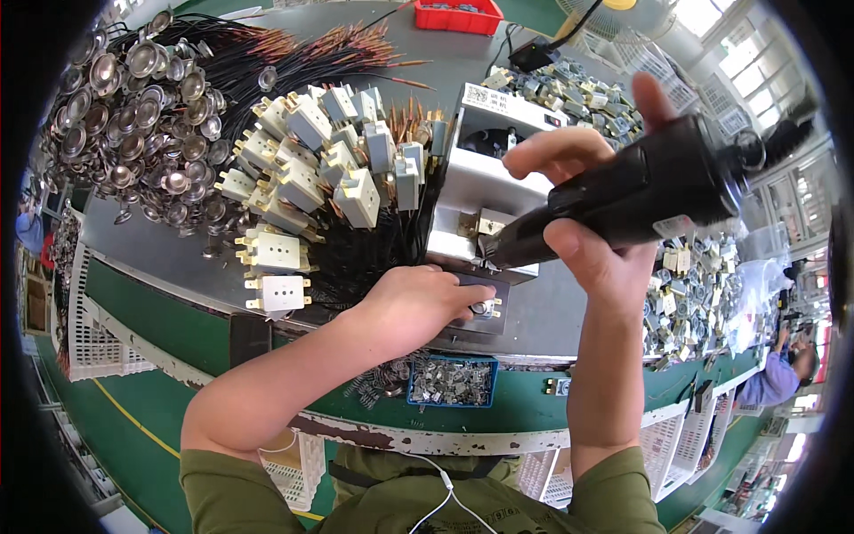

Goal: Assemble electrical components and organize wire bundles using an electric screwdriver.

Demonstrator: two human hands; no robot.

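My right hand (605,258) grips a black electric screwdriver (636,191), thumb below its body and another finger reaching out beyond it. The driver tilts down to the left, its nose at the front edge of a silver metal box (485,182). Beside that nose, a small pale part with brass terminals (494,222) sits in the box. My left hand (418,307) is closed at the box's front, fingertips on a small metal part with brass tabs (486,308) resting on a metal plate. Its lower fingers are partly hidden.
White switch-like blocks on black wires (360,198) are heaped left of the box. Farther left lies a pile of round metal discs (133,116). A blue tray of small metal pieces (452,381) stands in front. Loose parts (689,303) cover the right side; a red bin (458,18) stands behind.
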